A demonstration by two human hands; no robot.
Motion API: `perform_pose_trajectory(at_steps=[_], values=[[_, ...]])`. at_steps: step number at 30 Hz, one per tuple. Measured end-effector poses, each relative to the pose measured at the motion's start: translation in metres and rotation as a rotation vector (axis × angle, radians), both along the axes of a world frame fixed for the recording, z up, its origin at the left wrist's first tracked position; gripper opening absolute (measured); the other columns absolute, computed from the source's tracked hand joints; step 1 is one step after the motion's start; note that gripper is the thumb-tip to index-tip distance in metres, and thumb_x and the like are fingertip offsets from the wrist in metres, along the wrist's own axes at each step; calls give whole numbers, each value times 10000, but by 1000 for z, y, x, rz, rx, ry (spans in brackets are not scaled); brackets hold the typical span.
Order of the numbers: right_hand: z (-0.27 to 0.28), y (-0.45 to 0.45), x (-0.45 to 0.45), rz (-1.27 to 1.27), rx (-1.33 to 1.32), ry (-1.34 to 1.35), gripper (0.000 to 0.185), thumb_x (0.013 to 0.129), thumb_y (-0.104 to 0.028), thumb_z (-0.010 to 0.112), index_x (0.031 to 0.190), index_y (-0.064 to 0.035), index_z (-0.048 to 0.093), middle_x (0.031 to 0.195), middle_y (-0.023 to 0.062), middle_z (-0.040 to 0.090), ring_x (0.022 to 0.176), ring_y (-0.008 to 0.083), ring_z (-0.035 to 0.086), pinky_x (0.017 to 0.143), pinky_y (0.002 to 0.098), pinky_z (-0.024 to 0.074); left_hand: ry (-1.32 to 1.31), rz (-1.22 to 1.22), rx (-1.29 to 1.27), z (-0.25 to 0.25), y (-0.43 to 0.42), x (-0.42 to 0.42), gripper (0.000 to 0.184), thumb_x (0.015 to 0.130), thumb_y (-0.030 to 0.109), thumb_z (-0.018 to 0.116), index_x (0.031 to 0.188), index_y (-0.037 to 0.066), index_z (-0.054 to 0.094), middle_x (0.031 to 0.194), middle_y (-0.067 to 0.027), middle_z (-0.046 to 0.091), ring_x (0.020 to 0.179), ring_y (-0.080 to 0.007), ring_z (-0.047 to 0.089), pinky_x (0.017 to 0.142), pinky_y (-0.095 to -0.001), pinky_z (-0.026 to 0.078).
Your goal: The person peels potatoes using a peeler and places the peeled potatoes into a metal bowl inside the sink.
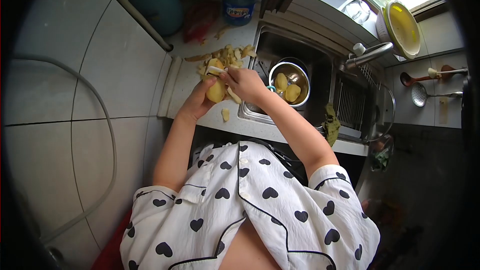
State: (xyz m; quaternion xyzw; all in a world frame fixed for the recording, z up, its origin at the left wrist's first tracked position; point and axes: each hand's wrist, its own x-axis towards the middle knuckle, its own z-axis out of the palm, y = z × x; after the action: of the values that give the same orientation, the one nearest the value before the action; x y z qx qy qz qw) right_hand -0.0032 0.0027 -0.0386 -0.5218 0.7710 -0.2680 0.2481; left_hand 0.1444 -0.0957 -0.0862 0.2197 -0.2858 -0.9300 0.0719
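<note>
The left hand (pixel 196 101) grips a potato (pixel 216 91) above the counter (pixel 186 89), beside the sink (pixel 272 37). The right hand (pixel 244 84) holds a white peeler (pixel 215 71) at the potato's upper part; exact blade contact cannot be determined. Peelings (pixel 231 56) lie on the counter. A metal bowl (pixel 304 81) inside the sink contains peeled potatoes (pixel 292 93).

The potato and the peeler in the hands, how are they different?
The potato is yellow; the peeler looks mostly white. The potato is chunky and rounded; the peeler is slim. The left hand holds the potato; the right hand holds the peeler. Both are near the peelings.
</note>
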Motion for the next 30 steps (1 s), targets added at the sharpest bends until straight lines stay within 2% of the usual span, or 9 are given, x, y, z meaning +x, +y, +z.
perform_pose_trajectory(at_steps=[2,8,11,14,17,20,23,24,30], values=[[-1,-4,-4,12,27,87,403,923,-395,423,828,-41,591,735,189,619,760,383,594,677,456,451,-17,5,5,2,2,0,443,848,304,602,1230,126,464,1139,-27,557,1020,-158,549,801,-345,482],[-19,-23,-8,-22,40,119,439,922,-430,398,851,-58,620,771,185,639,780,370,610,692,452,461,-89,87,10,1,4,4,448,845,317,600,1225,123,462,1118,-32,559,1007,-161,552,800,-340,487],[-33,-38,-9,-102,145,159,413,916,-410,395,887,-78,640,821,171,653,811,362,618,708,442,473,-83,71,5,-9,1,7,461,847,322,594,1228,102,456,1102,-58,562,981,-170,564,763,-332,505],[-65,-31,-27,-114,268,98,295,876,-305,427,937,-120,649,920,152,657,884,352,615,745,443,480,8,-11,-4,-7,4,11,482,856,322,581,1244,73,439,1075,-105,571,946,-190,587,701,-320,527],[-75,-23,-25,-194,168,90,318,894,-328,418,1019,-97,597,908,181,647,899,364,604,743,460,472,-57,81,62,2,1,7,496,852,325,582,1254,75,434,1091,-110,571,957,-199,590,712,-330,526],[-54,-20,-19,-242,181,12,324,913,-342,423,997,-61,561,882,189,641,852,380,603,710,472,467,-50,114,124,-1,-1,7,492,848,313,580,1255,73,442,1128,-100,570,986,-209,582,765,-370,516],[-27,-15,-11,-252,24,156,313,921,-337,440,942,-41,540,828,191,634,789,394,598,669,478,460,-49,134,149,-7,-2,4,466,851,301,573,1244,76,462,1129,-84,578,1009,-216,575,807,-396,501],[-30,-14,-11,-268,-57,196,292,916,-326,463,902,-41,523,745,189,620,717,405,589,629,484,446,-50,138,158,-10,-2,3,457,851,297,571,1239,78,470,1128,-79,581,1016,-218,573,821,-403,496],[-12,-7,-7,-215,-13,89,331,916,-354,447,886,-43,555,765,194,622,763,395,595,663,480,452,-99,195,157,-2,-1,0,409,852,297,560,1205,99,499,1129,-69,582,1012,-212,565,825,-395,494]])
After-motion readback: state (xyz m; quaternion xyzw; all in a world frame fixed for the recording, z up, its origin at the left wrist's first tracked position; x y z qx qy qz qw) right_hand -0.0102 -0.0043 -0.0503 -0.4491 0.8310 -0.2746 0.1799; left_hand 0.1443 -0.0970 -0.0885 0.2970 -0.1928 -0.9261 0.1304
